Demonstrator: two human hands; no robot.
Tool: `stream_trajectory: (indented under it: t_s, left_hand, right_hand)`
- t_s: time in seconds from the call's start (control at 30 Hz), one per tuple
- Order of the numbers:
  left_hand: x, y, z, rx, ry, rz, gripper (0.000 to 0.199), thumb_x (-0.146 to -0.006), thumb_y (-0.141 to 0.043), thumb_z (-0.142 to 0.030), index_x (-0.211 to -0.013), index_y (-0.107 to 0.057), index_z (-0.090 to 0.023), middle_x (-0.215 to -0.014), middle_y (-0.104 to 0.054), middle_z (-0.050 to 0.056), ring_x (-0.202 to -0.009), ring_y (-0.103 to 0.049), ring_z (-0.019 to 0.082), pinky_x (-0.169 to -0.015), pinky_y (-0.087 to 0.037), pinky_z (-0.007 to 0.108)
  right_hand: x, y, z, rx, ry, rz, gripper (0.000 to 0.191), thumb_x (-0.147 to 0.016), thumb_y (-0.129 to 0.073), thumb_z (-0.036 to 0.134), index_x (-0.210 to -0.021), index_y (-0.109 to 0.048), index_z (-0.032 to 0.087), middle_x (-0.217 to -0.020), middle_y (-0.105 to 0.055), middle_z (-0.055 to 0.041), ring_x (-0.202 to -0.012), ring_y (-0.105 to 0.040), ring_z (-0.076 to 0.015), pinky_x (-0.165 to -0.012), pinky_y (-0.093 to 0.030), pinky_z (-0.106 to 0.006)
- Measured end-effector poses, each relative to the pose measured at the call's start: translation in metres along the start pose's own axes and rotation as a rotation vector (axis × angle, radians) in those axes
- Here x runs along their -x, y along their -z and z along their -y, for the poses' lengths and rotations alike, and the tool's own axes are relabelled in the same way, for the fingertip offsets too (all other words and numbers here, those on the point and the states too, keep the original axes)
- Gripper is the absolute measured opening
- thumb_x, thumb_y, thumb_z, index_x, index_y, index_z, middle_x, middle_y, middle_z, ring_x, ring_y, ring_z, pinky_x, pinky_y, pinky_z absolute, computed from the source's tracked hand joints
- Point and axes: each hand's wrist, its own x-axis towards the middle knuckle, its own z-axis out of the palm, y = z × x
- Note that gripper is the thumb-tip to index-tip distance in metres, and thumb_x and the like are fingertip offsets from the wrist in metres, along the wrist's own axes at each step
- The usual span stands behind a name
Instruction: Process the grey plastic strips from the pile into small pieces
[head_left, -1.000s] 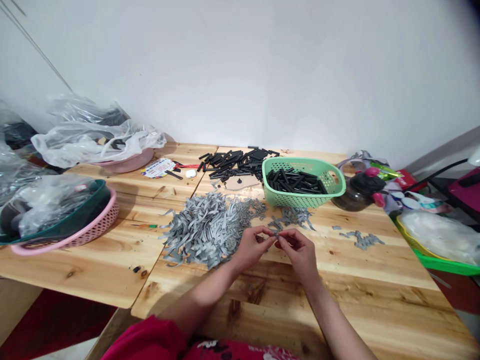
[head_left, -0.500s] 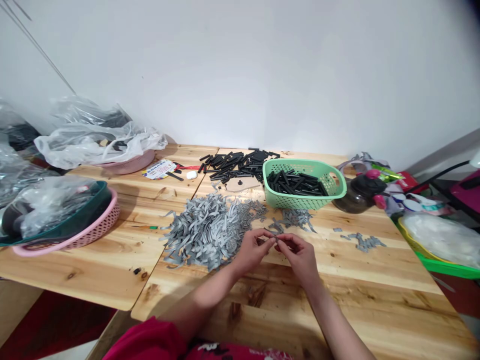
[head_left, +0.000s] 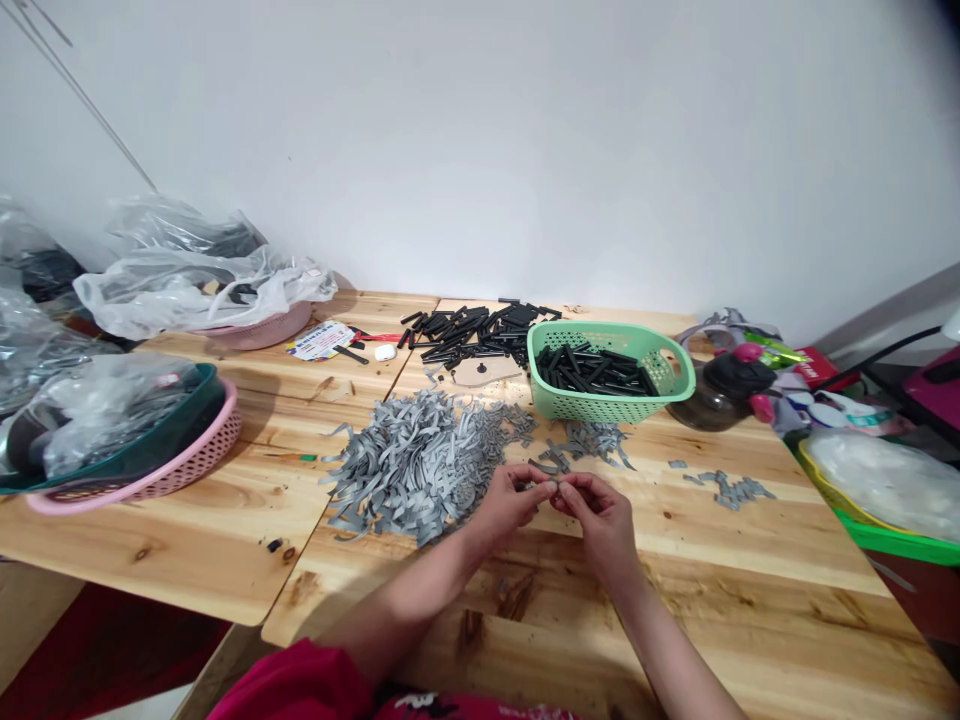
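Observation:
My left hand (head_left: 506, 500) and my right hand (head_left: 600, 515) meet above the pine tabletop (head_left: 675, 540), their fingertips pinching a small grey strip (head_left: 553, 488). The fingers hide most of that strip. Just left of my left hand lies a large heap of grey rubbery strips (head_left: 405, 465). Beyond my hands sits a smaller scatter of grey pieces (head_left: 592, 438), and another lies further right (head_left: 727, 490). Behind these, black tubes (head_left: 480, 333) lie loose, and more fill a mint-green perforated basket (head_left: 607, 405).
Pink baskets (head_left: 202, 460) with plastic bags sit at the left, one lined by a dark green tray. A dark-lidded glass jug (head_left: 720, 400) stands right of the basket, beyond it a green-and-yellow tray (head_left: 870, 535). A white wall backs the table.
The whole scene sits slightly lower and further right in the view. My hands stay together, still pinching the small grey strip, with only slight finger movement.

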Motion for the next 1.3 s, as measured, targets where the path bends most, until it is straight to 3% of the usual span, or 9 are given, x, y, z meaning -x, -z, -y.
stream_trajectory:
  t_s: [0.13,0.4,0.6,0.73,0.83,0.97,1.07,1.23,1.3]
  left_hand:
    - [0.001,0.001,-0.007,-0.003,-0.006,-0.013,0.044,-0.064,-0.080,-0.050,-0.076,-0.064,-0.011,-0.054,-0.050,-0.005,-0.038,-0.025,0.000,-0.039,-0.015,0.019]
    - [0.001,0.005,-0.018,-0.075,0.012,0.060,0.042,-0.063,-0.082,-0.048,-0.073,-0.064,-0.011,-0.055,-0.053,-0.002,-0.042,-0.026,0.002,-0.042,-0.015,0.020]
    - [-0.001,0.007,-0.018,-0.382,-0.291,0.023,0.033,-0.081,-0.068,-0.043,-0.077,-0.069,-0.011,-0.073,-0.065,0.005,-0.065,-0.050,0.010,-0.060,-0.037,0.021]
    - [0.001,0.004,-0.013,-0.491,-0.309,-0.065,0.031,-0.082,-0.066,-0.043,-0.083,-0.066,-0.012,-0.073,-0.063,0.003,-0.054,-0.044,0.008,-0.052,-0.032,0.020]
    - [0.004,0.002,-0.012,-0.532,-0.412,-0.146,0.023,-0.082,-0.066,-0.038,-0.084,-0.065,-0.014,-0.079,-0.063,0.003,-0.051,-0.041,0.006,-0.048,-0.030,0.020]
    - [0.008,0.001,-0.016,-0.602,-0.554,-0.126,0.017,-0.084,-0.065,-0.031,-0.081,-0.070,-0.016,-0.084,-0.065,0.006,-0.056,-0.044,0.008,-0.049,-0.031,0.021]
    - [0.009,0.000,-0.018,-0.590,-0.519,-0.106,0.018,-0.083,-0.065,-0.032,-0.084,-0.072,-0.016,-0.087,-0.067,0.008,-0.054,-0.044,0.008,-0.048,-0.030,0.021]
    - [0.005,0.000,-0.021,-0.366,-0.264,-0.034,0.027,-0.076,-0.072,-0.037,-0.086,-0.066,-0.013,-0.081,-0.064,0.004,-0.047,-0.040,0.004,-0.045,-0.030,0.019]
    - [0.004,0.001,-0.022,-0.283,-0.232,-0.016,0.031,-0.073,-0.076,-0.037,-0.088,-0.064,-0.013,-0.085,-0.064,0.003,-0.048,-0.040,0.003,-0.046,-0.030,0.018]
  right_hand:
    - [0.001,-0.003,0.003,-0.014,-0.008,-0.001,0.026,-0.075,-0.077,0.040,-0.084,-0.069,0.017,-0.074,-0.069,-0.0028,-0.065,-0.065,-0.0135,-0.067,-0.059,-0.024]
    - [0.001,0.001,-0.002,-0.042,-0.015,0.048,0.022,-0.078,-0.074,0.039,-0.086,-0.071,0.019,-0.080,-0.070,-0.0020,-0.067,-0.067,-0.0128,-0.069,-0.060,-0.024]
    - [0.000,0.003,0.003,0.012,-0.022,0.090,0.028,-0.077,-0.076,0.039,-0.095,-0.071,0.018,-0.087,-0.072,-0.0055,-0.074,-0.070,-0.0173,-0.074,-0.061,-0.032]
    - [-0.001,0.002,0.002,0.031,0.000,0.041,0.028,-0.075,-0.077,0.039,-0.091,-0.071,0.017,-0.084,-0.072,-0.0057,-0.072,-0.069,-0.0167,-0.073,-0.061,-0.030]
    - [-0.001,0.003,0.000,0.012,0.017,0.002,0.027,-0.075,-0.077,0.039,-0.091,-0.070,0.018,-0.082,-0.072,-0.0047,-0.072,-0.069,-0.0159,-0.073,-0.060,-0.028]
    - [0.000,0.001,0.000,0.035,0.052,-0.019,0.028,-0.074,-0.077,0.040,-0.089,-0.070,0.017,-0.080,-0.071,-0.0050,-0.072,-0.069,-0.0169,-0.072,-0.060,-0.029]
    - [0.000,0.000,0.002,0.043,0.068,-0.026,0.027,-0.073,-0.078,0.039,-0.088,-0.069,0.017,-0.081,-0.071,-0.0050,-0.072,-0.069,-0.0166,-0.072,-0.060,-0.029]
    - [-0.001,0.001,0.004,0.000,0.040,0.033,0.026,-0.073,-0.079,0.038,-0.086,-0.068,0.017,-0.081,-0.070,-0.0040,-0.072,-0.068,-0.0156,-0.071,-0.060,-0.028]
    - [-0.001,0.001,0.003,-0.036,0.016,0.053,0.025,-0.073,-0.079,0.037,-0.085,-0.068,0.018,-0.084,-0.070,-0.0034,-0.074,-0.068,-0.0156,-0.073,-0.061,-0.028]
